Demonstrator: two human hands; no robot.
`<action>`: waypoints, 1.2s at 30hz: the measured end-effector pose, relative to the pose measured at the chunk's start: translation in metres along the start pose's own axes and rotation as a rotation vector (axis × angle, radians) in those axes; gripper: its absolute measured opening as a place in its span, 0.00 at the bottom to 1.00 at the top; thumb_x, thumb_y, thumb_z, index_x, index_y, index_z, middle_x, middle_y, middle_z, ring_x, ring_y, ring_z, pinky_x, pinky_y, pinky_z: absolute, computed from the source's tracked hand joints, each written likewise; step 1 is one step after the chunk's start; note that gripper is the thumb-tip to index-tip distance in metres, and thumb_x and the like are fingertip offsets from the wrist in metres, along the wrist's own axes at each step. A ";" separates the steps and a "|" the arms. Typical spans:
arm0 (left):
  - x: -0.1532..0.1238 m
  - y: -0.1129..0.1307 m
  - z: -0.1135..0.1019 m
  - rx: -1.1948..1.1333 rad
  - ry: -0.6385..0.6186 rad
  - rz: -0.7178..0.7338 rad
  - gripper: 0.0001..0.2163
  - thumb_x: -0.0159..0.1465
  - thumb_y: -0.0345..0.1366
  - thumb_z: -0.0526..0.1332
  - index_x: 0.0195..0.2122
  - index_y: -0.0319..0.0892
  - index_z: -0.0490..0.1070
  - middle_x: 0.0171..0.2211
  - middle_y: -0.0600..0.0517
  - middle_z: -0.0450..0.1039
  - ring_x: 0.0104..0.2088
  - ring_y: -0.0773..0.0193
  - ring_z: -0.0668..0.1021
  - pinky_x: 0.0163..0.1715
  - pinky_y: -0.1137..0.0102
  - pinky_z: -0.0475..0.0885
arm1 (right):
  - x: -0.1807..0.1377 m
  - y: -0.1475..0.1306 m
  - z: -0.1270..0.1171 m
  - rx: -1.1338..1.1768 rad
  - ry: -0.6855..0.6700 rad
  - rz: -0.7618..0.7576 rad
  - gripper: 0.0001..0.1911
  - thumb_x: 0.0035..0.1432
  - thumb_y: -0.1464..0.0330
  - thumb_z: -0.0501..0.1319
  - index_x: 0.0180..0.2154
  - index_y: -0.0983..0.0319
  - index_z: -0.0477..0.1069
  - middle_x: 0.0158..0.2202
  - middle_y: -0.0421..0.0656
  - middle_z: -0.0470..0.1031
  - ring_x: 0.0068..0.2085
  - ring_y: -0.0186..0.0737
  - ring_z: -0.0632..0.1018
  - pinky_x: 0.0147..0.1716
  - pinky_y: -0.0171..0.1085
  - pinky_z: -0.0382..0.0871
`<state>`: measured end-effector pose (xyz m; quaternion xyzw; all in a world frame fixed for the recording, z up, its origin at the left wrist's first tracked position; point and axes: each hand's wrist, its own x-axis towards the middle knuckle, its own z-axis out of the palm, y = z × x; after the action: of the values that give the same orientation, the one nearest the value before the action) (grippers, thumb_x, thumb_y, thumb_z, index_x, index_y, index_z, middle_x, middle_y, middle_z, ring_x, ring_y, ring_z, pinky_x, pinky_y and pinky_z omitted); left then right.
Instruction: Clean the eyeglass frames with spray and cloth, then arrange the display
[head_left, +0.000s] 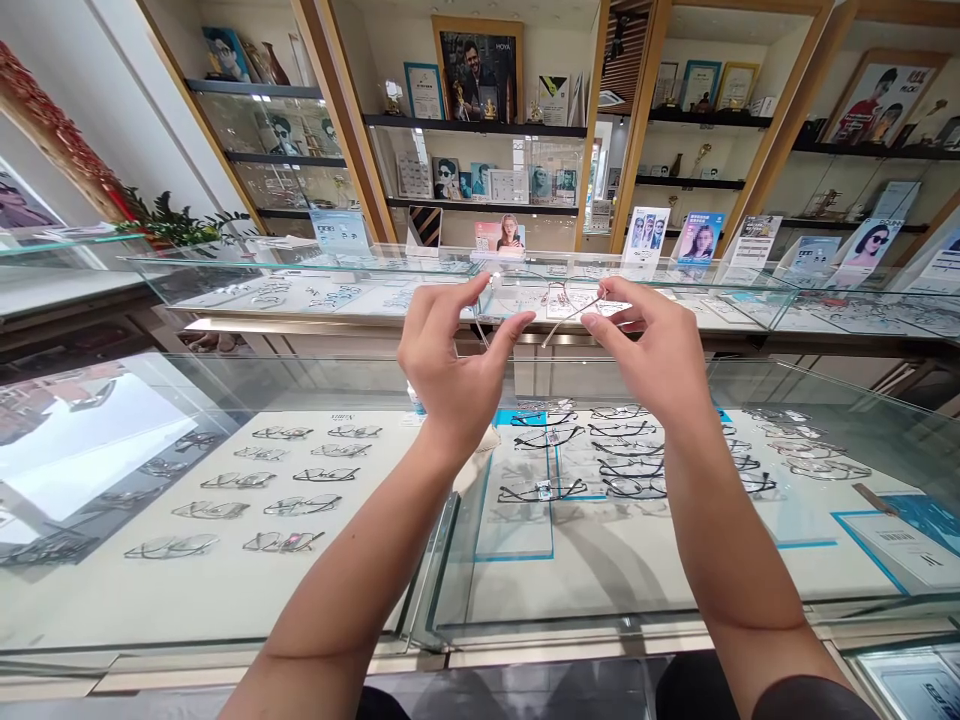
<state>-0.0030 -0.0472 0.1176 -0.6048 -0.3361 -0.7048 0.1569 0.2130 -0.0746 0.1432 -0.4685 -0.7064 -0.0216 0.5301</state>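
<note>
A pair of thin-rimmed eyeglasses (571,319) is held up in front of me, above the glass counter. My left hand (454,365) grips one side of the frame, with thumb and forefinger around it. At the other side my right hand (656,345) pinches the frame near its hinge. One slim temple slants down toward the middle between my hands. The rims and lenses are faint against the bright display behind, and my fingers cover part of the frame.
Below my arms, a glass display case (442,560) holds rows of eyeglasses, including dark-framed eyeglasses (544,490). Farther off is a second glass counter (315,295), with upright advertising cards (701,245) along it. Wooden shelves (360,120) line the back wall.
</note>
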 end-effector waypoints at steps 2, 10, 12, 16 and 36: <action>0.000 0.000 0.000 -0.027 0.000 -0.002 0.19 0.64 0.52 0.75 0.52 0.50 0.80 0.43 0.49 0.80 0.47 0.55 0.81 0.52 0.55 0.79 | 0.000 -0.001 0.000 -0.004 -0.001 0.005 0.17 0.68 0.56 0.66 0.54 0.53 0.81 0.54 0.45 0.85 0.41 0.48 0.85 0.45 0.50 0.79; 0.000 0.002 0.000 -0.030 0.010 -0.002 0.18 0.65 0.51 0.74 0.50 0.49 0.80 0.43 0.49 0.81 0.46 0.55 0.81 0.50 0.56 0.79 | 0.000 0.000 0.000 -0.013 -0.013 0.001 0.17 0.68 0.57 0.66 0.55 0.53 0.80 0.54 0.45 0.85 0.42 0.48 0.85 0.45 0.50 0.77; 0.000 0.002 0.000 -0.011 0.009 -0.017 0.18 0.65 0.52 0.74 0.50 0.49 0.80 0.43 0.49 0.81 0.46 0.55 0.81 0.48 0.57 0.80 | 0.000 0.000 0.000 -0.016 -0.013 -0.005 0.16 0.68 0.57 0.66 0.55 0.52 0.80 0.54 0.45 0.85 0.42 0.48 0.85 0.45 0.50 0.77; 0.002 0.000 0.000 -0.001 -0.010 -0.018 0.19 0.64 0.51 0.75 0.51 0.50 0.80 0.44 0.48 0.83 0.47 0.55 0.83 0.44 0.59 0.80 | -0.001 0.000 0.002 -0.030 0.038 -0.019 0.17 0.68 0.58 0.66 0.56 0.53 0.79 0.55 0.45 0.84 0.43 0.48 0.84 0.46 0.50 0.78; 0.001 -0.014 0.004 -0.149 -0.133 -0.157 0.19 0.67 0.52 0.73 0.53 0.50 0.79 0.47 0.48 0.85 0.48 0.57 0.87 0.41 0.64 0.83 | -0.003 -0.007 0.001 -0.076 0.184 -0.105 0.19 0.69 0.57 0.67 0.59 0.50 0.76 0.57 0.47 0.79 0.49 0.53 0.83 0.50 0.55 0.81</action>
<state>-0.0088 -0.0344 0.1149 -0.6319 -0.3389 -0.6962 0.0332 0.2075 -0.0797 0.1433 -0.4466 -0.6772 -0.1192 0.5725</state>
